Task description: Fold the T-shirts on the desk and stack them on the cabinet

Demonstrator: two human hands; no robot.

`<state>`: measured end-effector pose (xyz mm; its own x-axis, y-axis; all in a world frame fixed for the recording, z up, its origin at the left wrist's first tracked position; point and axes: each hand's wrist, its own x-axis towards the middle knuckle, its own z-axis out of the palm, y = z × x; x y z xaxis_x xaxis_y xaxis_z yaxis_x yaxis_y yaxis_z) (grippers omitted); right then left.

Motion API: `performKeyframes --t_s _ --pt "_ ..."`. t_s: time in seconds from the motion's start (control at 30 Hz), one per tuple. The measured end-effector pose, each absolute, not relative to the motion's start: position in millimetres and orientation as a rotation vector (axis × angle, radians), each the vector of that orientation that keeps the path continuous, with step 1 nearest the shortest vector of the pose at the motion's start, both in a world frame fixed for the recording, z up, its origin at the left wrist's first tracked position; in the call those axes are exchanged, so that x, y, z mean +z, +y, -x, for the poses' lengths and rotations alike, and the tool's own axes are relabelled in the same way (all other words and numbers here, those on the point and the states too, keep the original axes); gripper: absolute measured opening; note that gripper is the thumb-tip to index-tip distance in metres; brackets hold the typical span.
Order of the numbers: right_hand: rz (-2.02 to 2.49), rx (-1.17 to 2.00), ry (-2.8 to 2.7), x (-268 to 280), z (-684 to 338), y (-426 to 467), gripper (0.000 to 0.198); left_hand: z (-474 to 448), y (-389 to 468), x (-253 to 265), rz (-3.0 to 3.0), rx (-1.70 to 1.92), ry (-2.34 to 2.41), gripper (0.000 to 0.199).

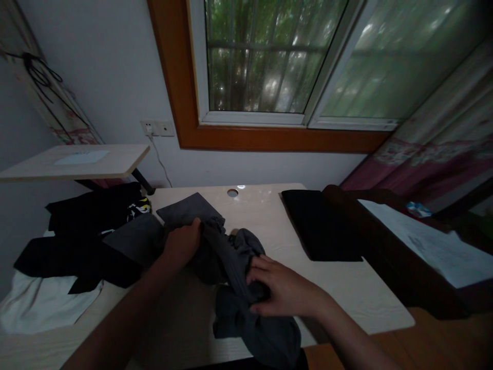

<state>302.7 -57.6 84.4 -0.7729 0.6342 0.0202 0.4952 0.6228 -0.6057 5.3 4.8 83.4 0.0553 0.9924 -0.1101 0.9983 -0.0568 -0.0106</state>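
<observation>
A crumpled dark grey garment (239,267) lies across the light wooden table, bunched in folds, with one flat part spread toward the back. What kind of garment it is I cannot tell. My left hand (183,241) is closed in a fist around its gathered upper left part. Lower down on the right side, my right hand (281,288) curls its fingers and thumb into the folds. The garment's near end hangs toward the table's front edge. Left of my left hand, more grey cloth (136,236) lies against the heap of clothes.
Black clothes (88,210) and a white garment (46,303) are heaped on the table (331,293) at left, below a raised wooden shelf (127,156). A folded black cloth (323,226) lies at right. Beyond stands dark furniture with a pale sheet (427,241). A window rises behind.
</observation>
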Motion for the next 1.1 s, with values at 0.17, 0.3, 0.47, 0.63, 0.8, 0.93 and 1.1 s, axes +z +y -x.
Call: performKeyframes --t_s 0.17,0.3,0.47,0.63,0.8,0.93,1.1 --pt "1.033 1.091 -2.342 76.8 -317.5 -40.5 0.009 12.8 9.8 77.7 -2.163 -0.141 1.944 0.039" --pt "1.108 1.568 -1.560 70.8 -340.1 -16.3 0.012 28.8 12.0 71.4 -1.980 -0.009 1.648 0.038" --pt "0.992 1.742 -0.988 76.6 -344.3 9.8 0.023 27.6 -8.3 78.7 -1.679 0.110 1.243 0.043" --pt "0.973 1.562 -0.912 106.0 -337.6 17.7 0.033 14.3 -51.6 102.6 -1.099 0.148 0.826 0.053" --pt "0.958 1.260 -0.981 138.8 -341.0 20.8 0.036 20.9 -58.4 138.4 -1.171 0.473 1.019 0.052" --pt "1.002 1.192 -1.119 140.7 -332.9 37.4 0.039 40.8 -14.9 159.6 -1.437 0.731 1.447 0.053" --pt "1.134 1.311 -1.351 103.2 -327.2 59.4 0.050 72.8 44.7 140.9 -1.877 0.785 1.694 0.047"
